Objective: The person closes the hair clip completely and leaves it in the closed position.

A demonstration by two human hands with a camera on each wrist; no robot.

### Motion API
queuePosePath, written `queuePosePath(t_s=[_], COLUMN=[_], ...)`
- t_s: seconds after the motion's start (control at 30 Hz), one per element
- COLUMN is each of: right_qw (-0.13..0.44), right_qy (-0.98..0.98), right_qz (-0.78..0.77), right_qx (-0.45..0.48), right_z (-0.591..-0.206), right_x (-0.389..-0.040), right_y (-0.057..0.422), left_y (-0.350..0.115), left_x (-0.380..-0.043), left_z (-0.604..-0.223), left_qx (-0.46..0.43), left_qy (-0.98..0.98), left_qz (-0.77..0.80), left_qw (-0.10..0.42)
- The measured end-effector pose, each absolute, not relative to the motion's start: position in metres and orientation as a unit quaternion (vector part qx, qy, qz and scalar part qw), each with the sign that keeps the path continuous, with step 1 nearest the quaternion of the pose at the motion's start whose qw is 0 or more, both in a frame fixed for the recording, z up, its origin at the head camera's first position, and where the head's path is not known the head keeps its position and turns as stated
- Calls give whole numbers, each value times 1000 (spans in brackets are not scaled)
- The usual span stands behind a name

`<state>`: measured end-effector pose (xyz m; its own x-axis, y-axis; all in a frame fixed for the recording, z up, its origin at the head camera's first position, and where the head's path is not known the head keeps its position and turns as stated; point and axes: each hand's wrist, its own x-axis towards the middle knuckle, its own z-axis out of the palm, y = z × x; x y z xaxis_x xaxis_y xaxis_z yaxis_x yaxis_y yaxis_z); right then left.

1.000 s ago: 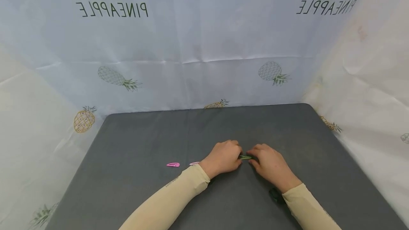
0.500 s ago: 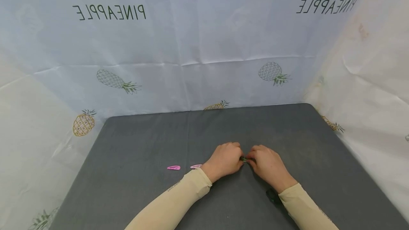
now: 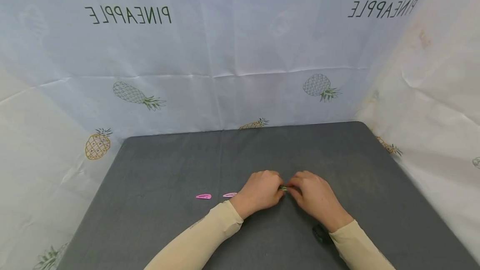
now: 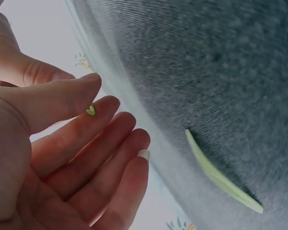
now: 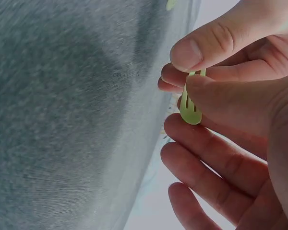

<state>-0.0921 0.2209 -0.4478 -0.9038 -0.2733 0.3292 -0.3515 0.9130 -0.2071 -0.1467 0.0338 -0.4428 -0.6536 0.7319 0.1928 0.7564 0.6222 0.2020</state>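
Note:
A small green snap hair clip (image 3: 283, 188) is between the two hands, just above the table. My left hand (image 3: 261, 193) pinches one end of it between thumb and forefinger; in the left wrist view only a bit of the clip (image 4: 90, 110) shows beneath the thumb. My right hand (image 3: 315, 195) pinches the other part; in the right wrist view the clip's rounded, slotted end (image 5: 190, 114) sticks out under the thumb. The remaining fingers of both hands are loosely bent. Two pink hair clips, one darker (image 3: 203, 196) and one paler (image 3: 229, 195), lie left of my left hand.
In the left wrist view, a slim, light green curved piece (image 4: 221, 178) lies on the grey cloth. The dark grey table (image 3: 168, 161) has a pineapple-print curtain (image 3: 240, 45) behind and beside it. A dark object (image 3: 320, 233) shows beside my right wrist.
Both hands have come closer together around the green hair clip, so less of it shows between them. The pink clips lie where they were.

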Motion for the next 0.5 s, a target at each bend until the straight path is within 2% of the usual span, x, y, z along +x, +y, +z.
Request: queuePosePath(t_s=[0.17,0.37,0.5], right_qw=[148,159,168], right_qy=[-967,-964,-962], right_qz=[129,125,126], right_qx=[164,172,178], right_z=[-441,-436,-434], right_x=[-89,-87,-86], right_y=[219,218,217], left_y=[31,24,21], left_x=[-143,-143,-145], left_z=[-437,-427,-420], left_qx=[-416,-433,-445], left_qy=[-898,-889,-882], left_qz=[-130,-148,-154], left_qw=[55,15,15])
